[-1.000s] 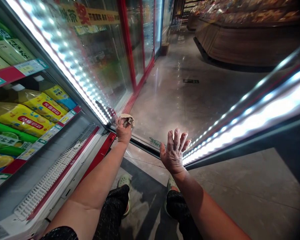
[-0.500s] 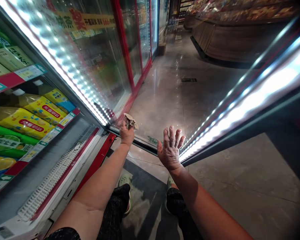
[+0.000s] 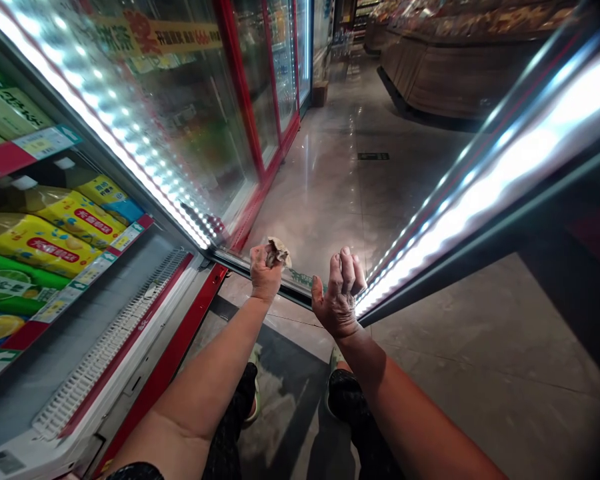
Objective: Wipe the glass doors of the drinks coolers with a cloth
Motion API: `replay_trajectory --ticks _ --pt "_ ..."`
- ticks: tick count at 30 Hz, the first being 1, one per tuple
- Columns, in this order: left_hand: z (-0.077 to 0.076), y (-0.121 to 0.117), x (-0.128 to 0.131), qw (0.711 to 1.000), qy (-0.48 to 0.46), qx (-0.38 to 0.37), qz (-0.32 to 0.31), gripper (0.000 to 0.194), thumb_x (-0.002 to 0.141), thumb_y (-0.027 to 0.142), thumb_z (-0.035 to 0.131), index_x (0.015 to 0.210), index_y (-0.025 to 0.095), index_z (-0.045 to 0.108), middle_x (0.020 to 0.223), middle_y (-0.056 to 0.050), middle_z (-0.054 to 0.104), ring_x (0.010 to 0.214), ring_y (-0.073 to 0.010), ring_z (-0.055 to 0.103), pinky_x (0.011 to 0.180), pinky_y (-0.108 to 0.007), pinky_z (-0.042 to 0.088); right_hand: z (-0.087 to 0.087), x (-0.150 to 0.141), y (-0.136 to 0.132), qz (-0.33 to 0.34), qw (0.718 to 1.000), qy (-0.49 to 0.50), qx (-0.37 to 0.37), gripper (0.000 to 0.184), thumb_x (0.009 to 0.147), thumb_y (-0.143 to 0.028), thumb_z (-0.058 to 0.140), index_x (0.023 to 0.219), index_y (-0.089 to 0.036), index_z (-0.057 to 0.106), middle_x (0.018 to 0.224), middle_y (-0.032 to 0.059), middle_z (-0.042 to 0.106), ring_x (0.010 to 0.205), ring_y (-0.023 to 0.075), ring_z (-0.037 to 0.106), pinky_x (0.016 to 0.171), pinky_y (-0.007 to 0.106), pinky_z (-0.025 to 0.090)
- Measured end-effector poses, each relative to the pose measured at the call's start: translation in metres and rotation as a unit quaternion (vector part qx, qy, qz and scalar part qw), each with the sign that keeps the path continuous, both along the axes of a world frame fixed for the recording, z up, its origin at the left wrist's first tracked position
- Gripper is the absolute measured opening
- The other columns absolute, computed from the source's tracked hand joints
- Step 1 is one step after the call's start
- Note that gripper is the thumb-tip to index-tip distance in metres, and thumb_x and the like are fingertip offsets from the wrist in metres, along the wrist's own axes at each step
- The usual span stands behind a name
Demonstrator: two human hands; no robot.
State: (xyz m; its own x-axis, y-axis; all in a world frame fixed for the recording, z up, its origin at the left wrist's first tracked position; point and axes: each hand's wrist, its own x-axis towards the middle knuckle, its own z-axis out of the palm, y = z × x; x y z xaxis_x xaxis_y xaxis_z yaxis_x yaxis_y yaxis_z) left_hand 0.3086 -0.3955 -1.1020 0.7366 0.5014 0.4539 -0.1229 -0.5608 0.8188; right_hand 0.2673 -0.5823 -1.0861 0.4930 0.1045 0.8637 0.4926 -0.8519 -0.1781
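Observation:
My left hand (image 3: 265,279) is closed on a crumpled beige cloth (image 3: 279,253), low against the glass door (image 3: 325,200) of a drinks fridge. Just under that hand runs the door's dark bottom frame (image 3: 296,295). My right hand (image 3: 338,301) is at the door's lower right corner, fingers stretched upward and holding nothing; whether the palm touches the glass is hard to tell. Bright LED strips line the door's left side and its right side (image 3: 440,227). A green print on the glass lies between the two hands.
Left of me stands the fridge's shelf (image 3: 95,267) with yellow-labelled bottles (image 3: 53,247) and price tags, above a white grille (image 3: 115,340). More red-framed fridge doors (image 3: 257,133) run beyond the glass. A wooden display counter (image 3: 440,77) stands at the far right.
My left hand has moved right along the bottom of the glass with the cloth, closer to my right hand. The right hand stays at the corner, its fingers slightly more bent.

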Motion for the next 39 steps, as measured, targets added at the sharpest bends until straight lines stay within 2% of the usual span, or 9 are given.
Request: replay_trajectory --ticks 3,9,15,20,22,27,30,36,39 --pt "0.003 -0.004 -0.003 1.0 0.003 0.001 -0.015 0.025 0.076 0.023 0.078 0.1 0.021 0.072 0.108 -0.006 0.061 0.09 -0.0159 0.067 0.09 -0.031 0.058 0.004 0.002 -0.003 0.019 0.999 -0.026 0.011 0.086 0.09 -0.014 0.06 0.164 -0.013 0.016 0.164 0.0214 0.034 0.154 0.0321 0.028 0.119 0.05 0.041" --pt "0.013 0.016 0.008 0.997 -0.002 -0.023 0.068 0.036 0.07 0.01 0.077 0.104 0.019 0.072 0.108 -0.007 0.064 0.104 -0.0193 0.066 0.104 -0.035 0.053 0.012 0.005 -0.013 0.021 0.997 -0.071 0.035 0.079 0.092 -0.015 0.06 0.162 -0.012 0.024 0.156 0.022 0.044 0.151 0.0341 0.034 0.116 0.054 0.045" --pt "0.012 -0.008 -0.004 1.0 -0.015 0.024 0.0 0.027 0.072 0.018 0.08 0.098 0.02 0.074 0.107 -0.006 0.063 0.095 -0.0169 0.067 0.094 -0.032 0.057 0.012 0.004 -0.016 -0.015 0.997 -0.069 0.021 0.071 0.092 -0.015 0.061 0.157 -0.008 0.034 0.15 0.0229 0.052 0.151 0.0331 0.035 0.118 0.053 0.042" --pt "0.019 0.019 0.012 0.996 -0.011 -0.031 0.087 0.039 0.07 0.006 0.076 0.107 0.019 0.071 0.109 -0.007 0.065 0.104 -0.02 0.067 0.104 -0.035 0.053 0.009 0.004 -0.018 -0.012 0.998 -0.061 0.015 0.072 0.091 -0.015 0.061 0.157 -0.008 0.034 0.151 0.0222 0.051 0.152 0.0324 0.034 0.118 0.05 0.043" --pt "0.016 0.021 0.016 0.994 -0.007 -0.053 0.092 0.041 0.071 0.007 0.075 0.11 0.018 0.069 0.112 -0.008 0.065 0.107 -0.0206 0.067 0.106 -0.037 0.051 0.009 0.004 -0.017 -0.014 0.998 -0.059 0.02 0.072 0.092 -0.015 0.06 0.158 -0.01 0.033 0.152 0.0216 0.051 0.152 0.033 0.035 0.117 0.052 0.043" --pt "-0.005 -0.024 0.003 0.998 -0.008 -0.057 0.031 0.033 0.071 0.011 0.077 0.101 0.018 0.068 0.109 -0.008 0.06 0.1 -0.0181 0.066 0.099 -0.035 0.055 0.01 0.005 -0.013 -0.01 0.997 -0.061 0.042 0.073 0.092 -0.013 0.056 0.16 -0.012 0.03 0.154 0.0219 0.05 0.153 0.0333 0.032 0.117 0.056 0.043" --pt "-0.01 -0.046 -0.003 0.998 -0.03 -0.056 0.021 0.031 0.071 0.012 0.078 0.1 0.019 0.068 0.109 -0.007 0.059 0.097 -0.0165 0.065 0.095 -0.033 0.057 0.012 0.005 -0.012 0.0 0.997 -0.066 0.051 0.074 0.091 -0.012 0.057 0.16 -0.01 0.029 0.154 0.0236 0.048 0.154 0.0343 0.031 0.118 0.057 0.042" --pt "-0.009 -0.033 0.003 0.993 -0.026 -0.095 0.07 0.028 0.071 0.012 0.078 0.096 0.02 0.069 0.105 -0.006 0.061 0.097 -0.0174 0.066 0.099 -0.033 0.055 0.012 0.002 -0.017 0.003 0.997 -0.062 0.039 0.075 0.09 -0.01 0.06 0.159 -0.007 0.03 0.15 0.0245 0.051 0.152 0.034 0.033 0.118 0.054 0.043" --pt "-0.011 -0.042 -0.002 0.992 -0.011 -0.111 0.066 0.024 0.073 0.014 0.078 0.095 0.019 0.07 0.104 -0.006 0.062 0.095 -0.0164 0.066 0.097 -0.032 0.055 0.011 0.003 -0.017 -0.004 0.998 -0.057 0.041 0.073 0.092 -0.012 0.057 0.159 -0.01 0.03 0.151 0.0229 0.051 0.152 0.0336 0.034 0.117 0.054 0.044"
